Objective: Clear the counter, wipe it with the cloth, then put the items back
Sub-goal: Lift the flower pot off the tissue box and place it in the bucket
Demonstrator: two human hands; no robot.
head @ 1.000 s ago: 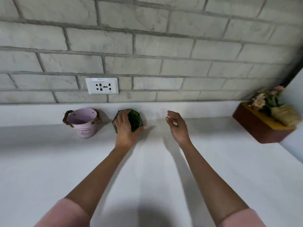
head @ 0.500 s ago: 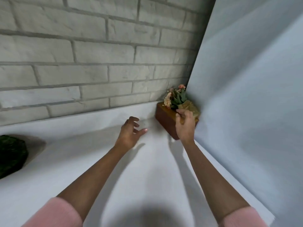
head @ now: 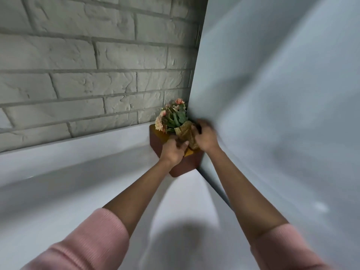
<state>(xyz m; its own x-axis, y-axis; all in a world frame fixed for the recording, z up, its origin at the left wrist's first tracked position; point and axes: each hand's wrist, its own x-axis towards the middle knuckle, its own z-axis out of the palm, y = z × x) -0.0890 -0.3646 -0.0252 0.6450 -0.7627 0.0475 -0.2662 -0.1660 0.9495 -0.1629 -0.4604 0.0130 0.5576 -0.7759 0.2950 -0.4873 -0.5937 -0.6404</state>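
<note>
Both my arms reach forward into the far right corner of a white desk [head: 93, 184]. My left hand [head: 173, 152] and right hand [head: 205, 137] meet there, close together, on a small bouquet [head: 172, 116] of peach and pink flowers with green leaves. The stems are bound in a burlap wrap [head: 186, 133], which lies tilted between my two hands. My right hand curls round the right side of the wrap, its fingers blurred. My left hand grips the wrap's lower end from the left, fingers bent, knuckles toward me.

Directly under my hands sits a reddish-brown wooden box [head: 155, 142] with a yellowish top; the bouquet rests on that top. The box stands on the desk, pushed into the corner.

Beyond my hands and to their left rises a grey brick wall [head: 87, 75]. Just right of my right hand stands a plain pale blue-grey side panel [head: 282, 94], and the box touches it. Pink knitted sleeves [head: 87, 240] cover both my upper forearms, nearest to me.
</note>
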